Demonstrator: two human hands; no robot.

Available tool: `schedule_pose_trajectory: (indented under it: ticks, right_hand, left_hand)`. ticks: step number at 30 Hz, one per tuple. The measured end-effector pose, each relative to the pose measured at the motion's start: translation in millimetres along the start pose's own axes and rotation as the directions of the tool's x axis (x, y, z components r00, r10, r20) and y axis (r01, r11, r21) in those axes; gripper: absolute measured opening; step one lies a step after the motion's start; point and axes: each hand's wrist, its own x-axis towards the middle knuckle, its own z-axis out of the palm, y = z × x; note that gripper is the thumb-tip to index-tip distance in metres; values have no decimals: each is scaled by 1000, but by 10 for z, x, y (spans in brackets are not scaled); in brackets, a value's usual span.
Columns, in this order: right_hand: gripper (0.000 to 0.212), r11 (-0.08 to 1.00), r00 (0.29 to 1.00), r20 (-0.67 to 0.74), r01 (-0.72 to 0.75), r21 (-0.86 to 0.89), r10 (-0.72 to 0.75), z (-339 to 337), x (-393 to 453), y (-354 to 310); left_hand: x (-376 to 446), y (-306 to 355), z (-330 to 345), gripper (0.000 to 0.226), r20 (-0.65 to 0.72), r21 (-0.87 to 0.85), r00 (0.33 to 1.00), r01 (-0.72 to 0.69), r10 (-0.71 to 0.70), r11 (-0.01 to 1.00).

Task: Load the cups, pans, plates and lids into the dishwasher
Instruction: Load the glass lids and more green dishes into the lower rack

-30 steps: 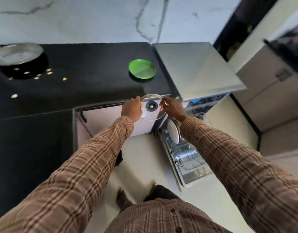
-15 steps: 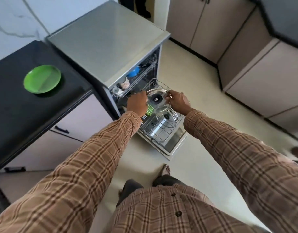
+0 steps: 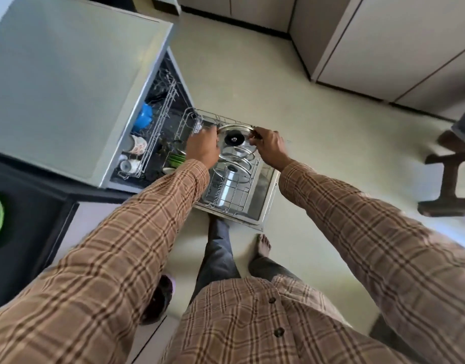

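Over the pulled-out lower rack (image 3: 236,198), head view: left hand (image 3: 203,151) and right hand (image 3: 268,147) each grip the rim of a glass lid (image 3: 234,139), held above the rack's far end. Step judged: racking this lid; next, lower it upright between tines. Just nearer in the rack: another lid (image 3: 235,170), steel pot (image 3: 226,193). Upper rack (image 3: 157,119): cups (image 3: 136,145), blue item (image 3: 143,117).

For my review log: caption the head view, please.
Both hands, left and right, hold glass lid over lower rack.
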Motion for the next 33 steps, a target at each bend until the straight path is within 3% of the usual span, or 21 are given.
schedule_pose_trajectory:
  ticks: [6,14,21,26,33]
  right_hand:
    - [13,988,977,-148,-151,24,153,341,654,408]
    - [12,971,925,-305,-238,6,228,1294,1770,1487]
    - [16,987,967,-241,-108,-116,78,2159,2479,2348]
    - [19,977,975,-198,-131,-170,96,2337,2720,2623]
    - [19,963,976,-156,-182,-197,152,2463,2830,2726]
  left_hand:
    - [1093,-172,669,23,97,-48,990,-96,100,994]
    - [2280,-624,2344,34,155,-207,970,-151,185,967]
    - [2918,-1201,3671,39,198,-338,969,-75,149,938]
    - [3169,-1339,3985,37,374,-285,909,-76,184,955]
    - [3384,-1328,4136,32,516,-208,849,-1,110,978]
